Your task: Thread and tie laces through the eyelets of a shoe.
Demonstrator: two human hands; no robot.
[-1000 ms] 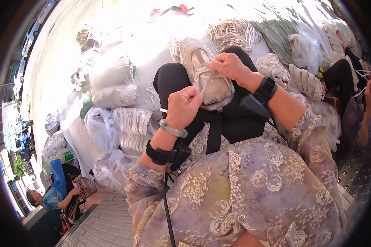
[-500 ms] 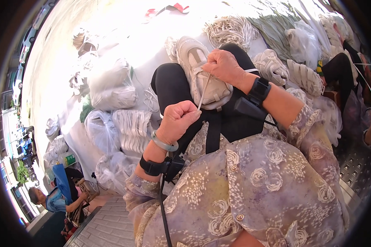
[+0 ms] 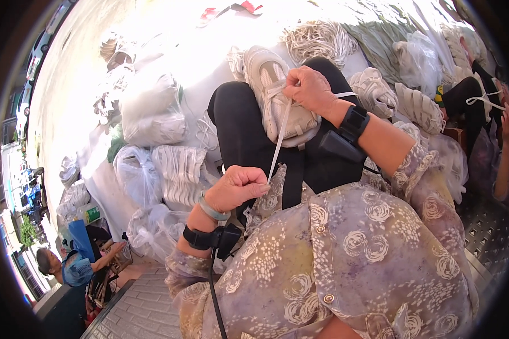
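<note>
A flowery shirt (image 3: pixel 373 254) is biggest, and past it are two black legs (image 3: pixel 240 121) with a pale shoe (image 3: pixel 274 107) resting between the knees. The right hand (image 3: pixel 313 92) is over the shoe, the left hand (image 3: pixel 236 189) is lower down, and both pinch a thin white lace (image 3: pixel 280 137) that runs straight between them.

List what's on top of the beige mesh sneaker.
Over the sneaker, a flat white lace runs between bare left hand and right hand; the latter covers part of the sneaker from view.
</note>
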